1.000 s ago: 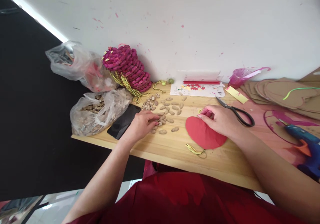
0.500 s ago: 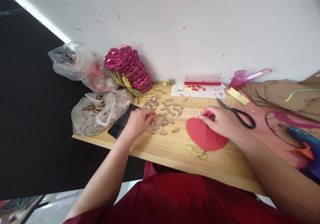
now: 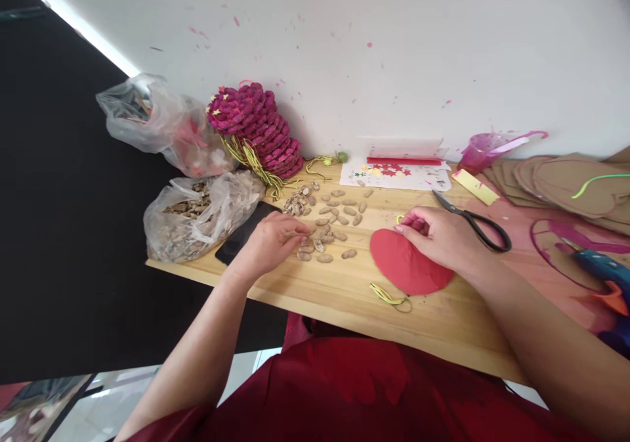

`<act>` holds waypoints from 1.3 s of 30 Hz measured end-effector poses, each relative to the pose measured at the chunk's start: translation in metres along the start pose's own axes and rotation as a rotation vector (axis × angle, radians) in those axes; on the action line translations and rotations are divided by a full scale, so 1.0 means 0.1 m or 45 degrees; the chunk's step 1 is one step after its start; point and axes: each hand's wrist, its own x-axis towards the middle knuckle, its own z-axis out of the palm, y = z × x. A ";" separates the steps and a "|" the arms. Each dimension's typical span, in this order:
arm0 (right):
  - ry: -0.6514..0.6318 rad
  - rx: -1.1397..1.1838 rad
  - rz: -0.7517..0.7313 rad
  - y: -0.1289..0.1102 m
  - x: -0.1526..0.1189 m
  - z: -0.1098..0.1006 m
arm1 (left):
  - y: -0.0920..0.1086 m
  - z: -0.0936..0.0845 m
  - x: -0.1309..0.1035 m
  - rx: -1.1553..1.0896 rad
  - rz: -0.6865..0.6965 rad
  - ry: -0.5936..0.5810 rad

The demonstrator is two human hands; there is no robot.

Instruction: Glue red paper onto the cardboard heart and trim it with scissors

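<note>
My left hand [image 3: 270, 243] is at the pile of peanuts, thumb and fingers pinched around a tan peanut that is mostly hidden. Loose unshelled peanuts [image 3: 349, 202] lie scattered to the right of it. My right hand [image 3: 433, 232] is closed at the top edge of a red paper cutout [image 3: 408, 268], which lies flat on the table. A small yellow loop [image 3: 400, 219] shows by its fingertips. Below the cutout, a yellow cord tassel [image 3: 386, 295] lies on the wood.
Black-handled scissors [image 3: 475, 222] lie right of my right hand, near a blue glue gun [image 3: 598, 268]. Cardboard cutouts [image 3: 556, 182] are stacked behind. At left stand a bag of peanuts [image 3: 201, 222], a black flat slab [image 3: 241, 232] and a stack of magenta pieces [image 3: 260, 133].
My left hand has drawn slightly back towards me and its fingers have closed in a pinch. The right hand stays at the red cutout. The whole view has shifted a little.
</note>
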 end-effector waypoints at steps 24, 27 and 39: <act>0.028 0.014 -0.016 0.02 0.00 0.02 | -0.15 0.13 0.01 0.157 -0.295 0.200; 0.024 0.013 0.003 0.01 0.00 0.02 | -0.14 0.10 -0.04 0.038 -0.222 0.201; 0.013 0.008 0.012 0.02 0.00 0.03 | -0.11 -0.06 -0.23 -0.119 -0.180 0.040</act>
